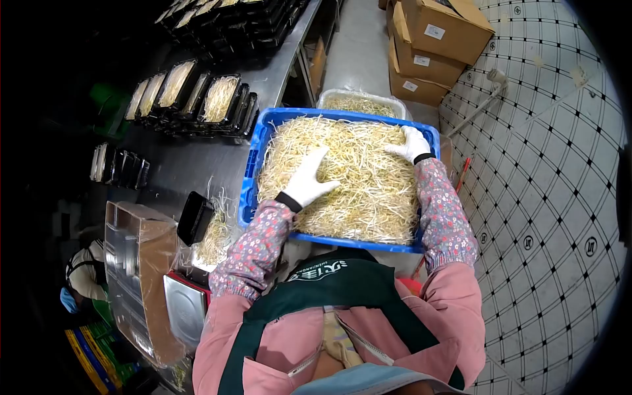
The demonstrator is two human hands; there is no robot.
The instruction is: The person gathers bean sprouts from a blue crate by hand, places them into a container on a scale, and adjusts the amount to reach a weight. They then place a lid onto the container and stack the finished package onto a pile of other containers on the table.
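A blue plastic crate (431, 135) full of pale bean sprouts (355, 191) is in front of me. My left hand (307, 179), in a white glove, is over the left half of the sprouts with thumb and fingers spread apart. It appears to touch their surface, and nothing shows in its grasp. At the crate's upper right corner is my right hand (411, 145), also white-gloved. Its thumb points left over the sprouts and its fingers reach forward, apart from the thumb. Whether its fingertips press into the sprouts is hard to see.
Black trays of sprouts (220, 99) stand on the steel table (158, 164) at left. Nearby are an empty black tray (195, 218), a scale (186, 309) and a plastic-lined carton (148, 257). A second sprout tub (365, 104) and cardboard boxes (428, 52) lie beyond. Another person (87, 273) is at far left.
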